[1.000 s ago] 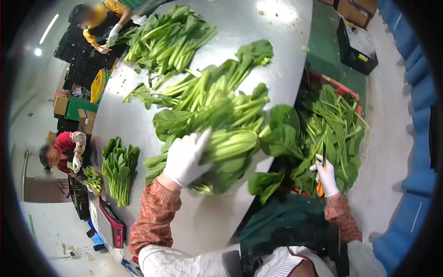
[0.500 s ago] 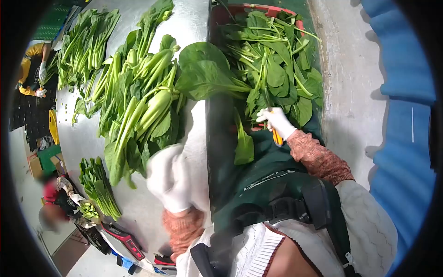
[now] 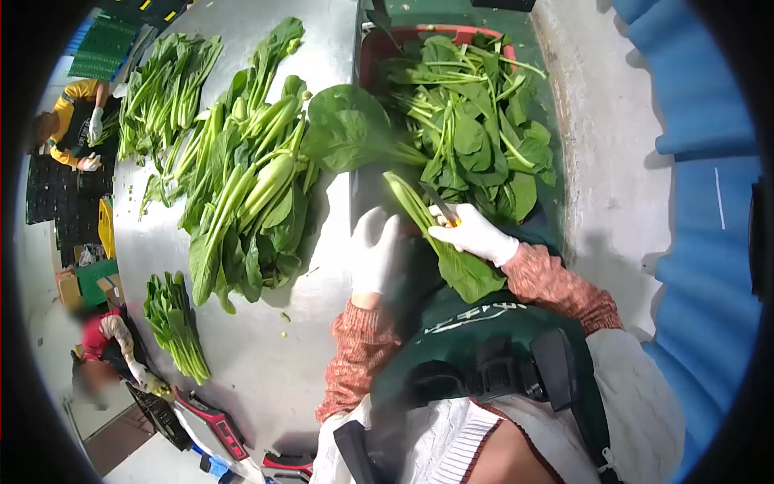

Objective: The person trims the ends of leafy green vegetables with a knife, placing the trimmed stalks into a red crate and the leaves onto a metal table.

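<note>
- White gloves cover both hands; we see our left hand slightly blurred at the right edge of the metal surface, its fingers pointing to the far side, with a wide gap between thumb and forefinger and nothing visible between them.
- Our right hand lies further right, past that edge, with its fingers closed on an orange-handled knife, the blade slanting to the far left.
- One leafy stalk runs just beside the knife and passes by our right fingers, its cut end to the far left and its leaf to the near right; we cannot tell whether these fingers grip it too.
- We see a large leaf reaching across the right edge of the surface, its stem toward the basket.
- Beyond our right hand stands a red basket, heaped with loose leaves.
- On the surface, to the left of our left hand and well apart from it, lies a pile of greens.
- We find another pile at the far left and a separate bunch at the near left, close to a red scale.
- Across the surface we see a person in yellow beside the far pile and a person in red near the scale.
</note>
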Demonstrator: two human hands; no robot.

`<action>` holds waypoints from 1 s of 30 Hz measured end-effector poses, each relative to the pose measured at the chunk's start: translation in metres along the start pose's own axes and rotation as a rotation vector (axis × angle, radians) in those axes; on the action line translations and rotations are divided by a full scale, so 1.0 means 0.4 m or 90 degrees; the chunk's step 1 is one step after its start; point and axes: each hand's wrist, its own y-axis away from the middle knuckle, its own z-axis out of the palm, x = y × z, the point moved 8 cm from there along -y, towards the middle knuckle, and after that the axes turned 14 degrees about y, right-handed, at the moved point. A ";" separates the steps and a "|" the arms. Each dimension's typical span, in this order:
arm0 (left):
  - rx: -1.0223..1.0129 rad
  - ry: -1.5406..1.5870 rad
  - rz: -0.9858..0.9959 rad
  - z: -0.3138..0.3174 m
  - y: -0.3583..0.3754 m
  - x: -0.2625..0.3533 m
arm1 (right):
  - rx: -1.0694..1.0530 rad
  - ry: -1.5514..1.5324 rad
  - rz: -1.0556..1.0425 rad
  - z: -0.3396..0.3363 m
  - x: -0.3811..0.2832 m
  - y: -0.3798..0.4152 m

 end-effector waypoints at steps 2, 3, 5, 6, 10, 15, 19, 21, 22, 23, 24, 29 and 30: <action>-0.047 0.165 -0.042 0.073 -0.006 0.072 | 0.032 0.015 -0.037 -0.011 -0.073 0.050; -0.068 0.237 -0.061 0.100 -0.008 0.104 | 0.031 0.013 -0.047 -0.013 -0.105 0.068; -0.107 0.376 -0.101 0.144 -0.006 0.153 | 0.027 -0.031 -0.080 -0.021 -0.156 0.088; -0.113 0.358 -0.062 0.154 -0.006 0.188 | 0.061 -0.019 -0.139 -0.034 -0.171 0.089; -0.130 0.259 0.077 0.180 0.015 0.302 | 0.138 0.154 -0.250 -0.082 -0.259 0.114; -0.029 -0.009 0.231 0.128 -0.016 0.323 | 0.451 0.431 -0.395 -0.173 -0.371 0.152; -0.032 -0.291 0.428 0.162 0.029 0.387 | 0.412 0.594 -0.399 -0.167 -0.432 0.155; -0.051 -0.313 0.498 0.179 0.049 0.414 | 0.416 0.604 -0.328 -0.193 -0.412 0.119; -0.057 -0.254 0.460 0.174 0.046 0.410 | 0.422 0.612 -0.257 -0.217 -0.390 0.092; -0.045 -0.254 0.448 0.164 0.047 0.406 | 0.425 0.620 -0.186 -0.242 -0.361 0.059; -0.033 -0.252 0.436 0.149 0.048 0.402 | 0.452 0.551 -0.195 -0.293 -0.287 0.000; -0.099 0.184 0.132 0.068 0.017 0.303 | 0.373 0.242 -0.119 -0.323 -0.195 -0.041; -0.097 0.228 0.089 0.068 0.020 0.294 | 0.319 0.170 -0.132 -0.286 -0.197 -0.051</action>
